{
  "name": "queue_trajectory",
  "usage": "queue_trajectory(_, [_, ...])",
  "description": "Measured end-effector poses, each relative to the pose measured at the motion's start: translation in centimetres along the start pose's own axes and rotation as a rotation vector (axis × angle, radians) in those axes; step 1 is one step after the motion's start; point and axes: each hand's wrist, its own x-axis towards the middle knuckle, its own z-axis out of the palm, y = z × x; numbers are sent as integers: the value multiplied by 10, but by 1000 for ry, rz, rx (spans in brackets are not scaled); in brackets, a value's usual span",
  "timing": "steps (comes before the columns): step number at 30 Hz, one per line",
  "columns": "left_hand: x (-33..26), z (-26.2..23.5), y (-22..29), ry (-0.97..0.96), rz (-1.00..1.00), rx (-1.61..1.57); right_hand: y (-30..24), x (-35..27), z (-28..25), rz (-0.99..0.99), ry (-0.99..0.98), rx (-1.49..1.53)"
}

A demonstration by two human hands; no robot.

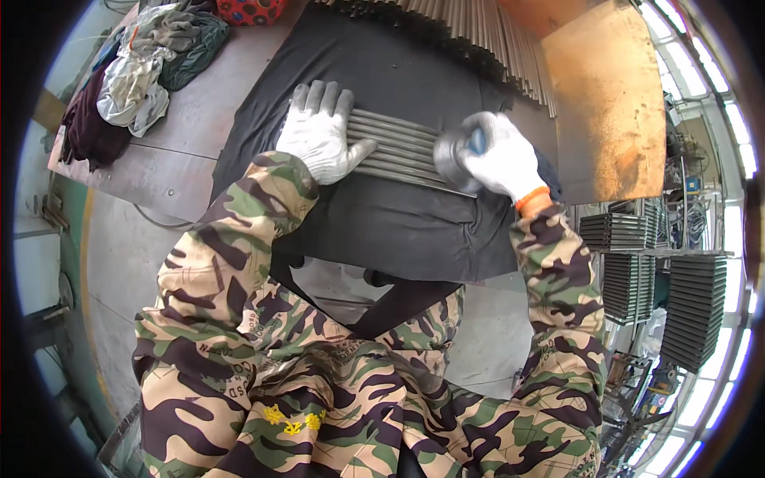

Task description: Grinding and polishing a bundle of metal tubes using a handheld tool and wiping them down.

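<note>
Several slim metal rods (392, 143) lie side by side on a black cloth (370, 227). My left hand (320, 134), in a white knitted glove with grey fingertips, rests flat across their left ends with its fingers spread. At the right ends, my right hand (502, 153), also in a white glove with an orange cuff, is closed round a round, grey, blurred object (452, 159). Some blue shows between its fingers. This object sits against the rods; its exact kind is hard to make out.
A large bundle of metal rods (486, 40) lies at the far side. Crumpled cloths (143, 68) are piled at the left on the metal table (187, 151). A rusty-brown board (610, 103) stands at the right. Stacked dark bars (692, 311) fill the rack area at right.
</note>
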Motion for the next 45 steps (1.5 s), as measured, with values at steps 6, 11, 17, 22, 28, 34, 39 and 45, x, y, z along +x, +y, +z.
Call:
queue_trajectory(6, [-7, -5, 7, 53, 20, 35, -2, -4, -7, 3, -26, 50])
queue_trajectory(11, [10, -8, 5, -75, -35, 42, 5, -19, -1, -116, 17, 36])
queue_trajectory(17, [-13, -10, 9, 47, 49, 83, 7, -14, -1, -88, 19, 6])
queue_trajectory(22, [-10, -11, 12, -46, 4, 100, 14, -8, -1, -100, 44, -4])
queue_trajectory(28, [0, 0, 6, -36, 42, 134, 7, -10, -4, -67, -9, 26])
queue_trajectory(34, [-17, -15, 20, -42, 58, 59, 7, -13, -12, -55, -26, 15])
queue_trajectory(39, [-26, -4, 19, 194, 141, 118, 4, -24, -7, -164, -38, 68])
queue_trajectory(45, [-7, 0, 14, -11, -4, 79, 0, -10, -5, -152, -10, 40])
